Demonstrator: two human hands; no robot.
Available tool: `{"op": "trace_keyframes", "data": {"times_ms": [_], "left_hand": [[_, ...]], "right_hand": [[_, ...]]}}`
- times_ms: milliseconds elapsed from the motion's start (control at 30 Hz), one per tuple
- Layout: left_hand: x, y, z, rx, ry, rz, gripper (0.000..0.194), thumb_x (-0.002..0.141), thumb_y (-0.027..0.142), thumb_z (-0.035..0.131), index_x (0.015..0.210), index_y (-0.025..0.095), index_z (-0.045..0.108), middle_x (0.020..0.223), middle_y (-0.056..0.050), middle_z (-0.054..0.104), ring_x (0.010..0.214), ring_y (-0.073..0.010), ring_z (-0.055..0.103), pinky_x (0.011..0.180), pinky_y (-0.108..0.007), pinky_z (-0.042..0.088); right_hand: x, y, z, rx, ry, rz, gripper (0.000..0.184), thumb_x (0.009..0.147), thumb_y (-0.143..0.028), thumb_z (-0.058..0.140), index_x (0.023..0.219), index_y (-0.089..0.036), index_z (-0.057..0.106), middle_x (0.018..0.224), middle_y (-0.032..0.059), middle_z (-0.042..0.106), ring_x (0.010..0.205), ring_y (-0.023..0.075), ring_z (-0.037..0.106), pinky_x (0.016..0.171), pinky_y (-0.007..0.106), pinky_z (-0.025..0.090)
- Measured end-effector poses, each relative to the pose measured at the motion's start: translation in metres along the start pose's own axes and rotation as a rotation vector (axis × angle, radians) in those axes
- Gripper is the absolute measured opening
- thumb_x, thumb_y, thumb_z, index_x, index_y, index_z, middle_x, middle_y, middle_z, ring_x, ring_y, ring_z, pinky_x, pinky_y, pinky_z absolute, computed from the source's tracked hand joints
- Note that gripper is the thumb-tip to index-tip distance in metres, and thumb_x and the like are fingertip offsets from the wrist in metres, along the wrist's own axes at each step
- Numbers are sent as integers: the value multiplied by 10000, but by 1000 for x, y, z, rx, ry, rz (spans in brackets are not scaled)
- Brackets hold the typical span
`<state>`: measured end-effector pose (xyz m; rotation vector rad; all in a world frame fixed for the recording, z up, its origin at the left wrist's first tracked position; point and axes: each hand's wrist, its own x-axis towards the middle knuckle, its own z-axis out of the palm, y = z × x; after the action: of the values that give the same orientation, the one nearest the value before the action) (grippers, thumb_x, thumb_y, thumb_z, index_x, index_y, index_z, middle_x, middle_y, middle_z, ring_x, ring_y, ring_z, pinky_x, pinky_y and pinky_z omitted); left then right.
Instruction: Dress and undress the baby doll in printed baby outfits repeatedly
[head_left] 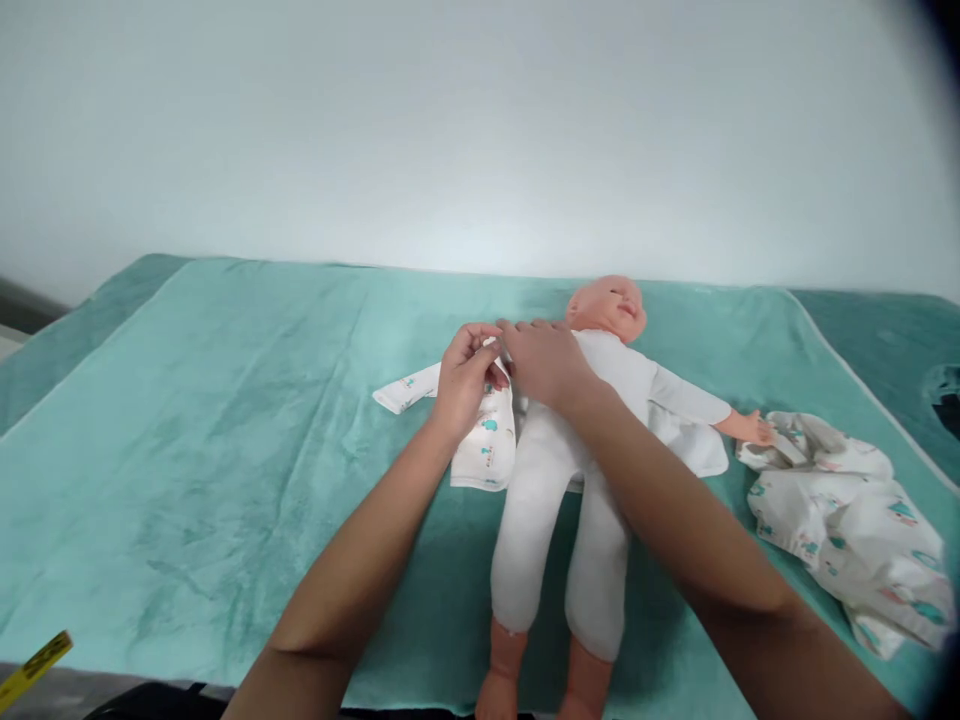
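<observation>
A baby doll [540, 480] in a white bodysuit lies on its back, head at the far side, feet towards me. Beside and partly beneath it is a white printed baby shirt [487, 450], with one sleeve stretched out to the left. My left hand [469, 375] is closed, its thumb and fingers pinching the shirt's cloth near the doll's side. My right hand [546, 362] curls over the doll's arm on that side, just below the shoulder; its fingertips and most of that arm are hidden. The doll's other arm reaches out to the right.
Printed white baby trousers [847, 530], crumpled, lie at the right by the doll's hand. A green blanket [225, 430] covers the table, with a pale wall [450, 130] behind. At the lower left is a yellow strip [36, 668] with dark markings.
</observation>
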<state>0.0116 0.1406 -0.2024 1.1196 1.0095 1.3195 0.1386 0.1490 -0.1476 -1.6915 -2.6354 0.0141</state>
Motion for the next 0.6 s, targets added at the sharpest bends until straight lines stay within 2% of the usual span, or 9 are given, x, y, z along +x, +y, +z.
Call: {"op": "trace_keyframes", "data": {"times_ms": [100, 200, 267, 333, 400, 467, 567, 600], "left_hand": [[-2, 10, -2, -6, 44, 52, 152, 869, 298, 592, 1007, 254, 546, 744, 56, 521, 464, -69, 510, 461, -232, 409], [-5, 18, -2, 17, 51, 140, 117, 897, 314, 583, 993, 253, 559, 811, 41, 548, 458, -57, 489, 451, -234, 385], [-5, 21, -4, 60, 16, 155, 104, 901, 306, 583, 988, 250, 569, 829, 33, 560, 463, -63, 500, 456, -241, 386], [-3, 22, -7, 145, 6, 144, 119, 896, 278, 577, 1012, 253, 575, 840, 30, 568, 478, -73, 518, 470, -245, 396], [0, 20, -11, 237, 38, 141, 140, 894, 248, 554, 1031, 252, 578, 848, 28, 568, 501, -80, 538, 498, -249, 408], [4, 17, -15, 295, 73, 150, 156, 890, 223, 532, 1036, 247, 579, 854, 26, 561, 521, -85, 554, 534, -257, 422], [5, 10, -16, 330, 31, 143, 171, 883, 211, 521, 1039, 249, 581, 826, 30, 545, 531, -97, 569, 566, -272, 435], [4, 9, -14, 338, 0, 135, 171, 886, 216, 518, 1040, 253, 583, 801, 33, 538, 533, -103, 571, 565, -274, 433]], "right_hand": [[15, -8, -11, -1, -37, 7, 439, 915, -224, 528, 1343, -142, 471, 997, 161, 719, 976, 317, 646, 788, 389, 436], [31, -10, -14, 83, -82, -21, 545, 917, -230, 550, 1432, -163, 387, 985, 127, 728, 910, 277, 666, 766, 349, 443], [36, -7, -7, 139, -111, -45, 502, 922, -221, 541, 1409, -174, 430, 1036, 111, 724, 938, 261, 661, 792, 338, 444], [29, 0, 3, 155, -91, -61, 435, 919, -243, 556, 1347, -179, 507, 1112, 115, 705, 1039, 275, 630, 862, 361, 441], [6, 10, 13, 167, 21, -40, 416, 918, -309, 584, 1318, -201, 547, 1195, 127, 670, 1150, 300, 575, 944, 410, 425], [-32, 24, 21, 225, 190, 51, 420, 931, -390, 569, 1319, -231, 557, 1231, 139, 639, 1197, 315, 538, 968, 446, 423], [-93, 46, 31, 394, 426, 378, 371, 944, -484, 509, 1178, -227, 637, 1080, 153, 661, 1058, 317, 583, 883, 454, 461], [-110, 51, 33, 463, 432, 498, 369, 929, -527, 514, 1080, -225, 663, 987, 139, 672, 971, 305, 603, 831, 435, 474]]}}
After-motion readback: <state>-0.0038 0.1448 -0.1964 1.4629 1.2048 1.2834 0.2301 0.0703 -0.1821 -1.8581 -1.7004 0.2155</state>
